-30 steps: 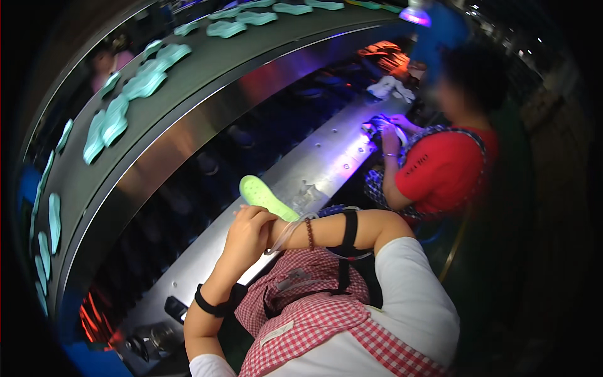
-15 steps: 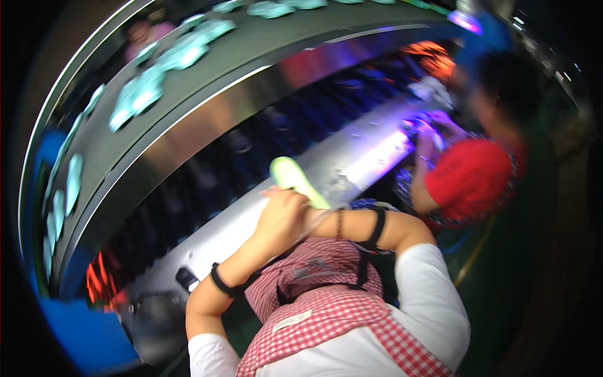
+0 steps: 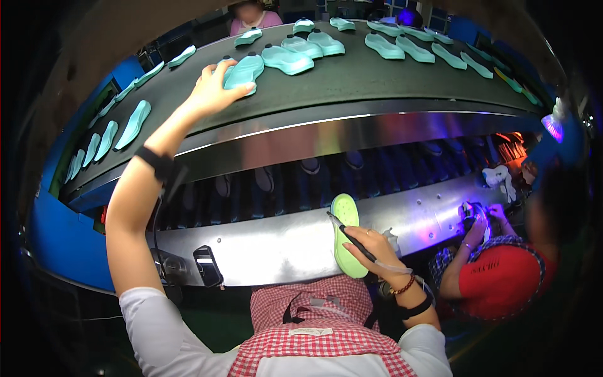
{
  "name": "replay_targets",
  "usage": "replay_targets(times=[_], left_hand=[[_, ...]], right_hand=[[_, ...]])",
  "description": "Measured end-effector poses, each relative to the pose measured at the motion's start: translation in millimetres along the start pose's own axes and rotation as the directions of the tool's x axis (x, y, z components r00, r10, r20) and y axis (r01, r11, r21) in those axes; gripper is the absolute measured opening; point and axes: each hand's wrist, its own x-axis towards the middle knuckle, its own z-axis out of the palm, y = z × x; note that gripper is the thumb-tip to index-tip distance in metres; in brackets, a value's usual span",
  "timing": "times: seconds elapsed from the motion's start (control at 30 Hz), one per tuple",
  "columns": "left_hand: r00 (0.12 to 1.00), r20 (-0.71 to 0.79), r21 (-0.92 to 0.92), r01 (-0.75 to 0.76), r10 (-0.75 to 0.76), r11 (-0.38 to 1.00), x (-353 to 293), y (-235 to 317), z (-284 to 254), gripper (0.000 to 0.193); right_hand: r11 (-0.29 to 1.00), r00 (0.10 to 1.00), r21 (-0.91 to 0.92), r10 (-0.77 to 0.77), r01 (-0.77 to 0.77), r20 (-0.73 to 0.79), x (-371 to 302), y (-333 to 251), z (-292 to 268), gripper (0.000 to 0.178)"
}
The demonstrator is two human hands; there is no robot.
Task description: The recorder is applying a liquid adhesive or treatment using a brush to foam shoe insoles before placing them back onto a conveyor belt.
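Far out on the dark belt, my left hand (image 3: 213, 91) has its thumb and fingers around a turquoise shoe sole (image 3: 246, 70), which has a black piece at its far end. Another turquoise sole is partly hidden under those fingers. My right hand (image 3: 372, 246) grips a slim black brush-like tool (image 3: 357, 242) with a clear tube running back over the wrist. The tool's tip lies over a yellow-green shoe sole (image 3: 346, 210), flat on the metal ledge beneath the right hand. Whether the tip touches that sole, I cannot tell.
More turquoise soles (image 3: 287, 60) lie along the curved conveyor belt (image 3: 326, 85). Below it runs a metal ledge (image 3: 276, 254) with a black phone-like device (image 3: 207, 265). A co-worker in red (image 3: 502, 279) handles a shoe at the right. Another person (image 3: 254, 17) is beyond the belt.
My hands were together over the yellow-green sole. The left has since reached far out to the turquoise soles on the belt; the right stays by the yellow-green sole. The view has turned.
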Motion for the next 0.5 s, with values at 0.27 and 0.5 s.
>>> replay_targets(times=[0.27, 0.5], left_hand=[[0.841, 0.456, 0.323, 0.148, -0.291, 0.935, 91, -23, 24, 0.100], [0.943, 0.331, 0.013, 0.019, -0.022, 1.000, 171, 81, 96, 0.103]], right_hand=[[0.970, 0.989, 0.228, 0.110, -0.086, -0.096, -14, 45, 0, 0.027], [0.945, 0.966, 0.306, 0.182, -0.120, -0.183, -18, 66, -3, 0.026]])
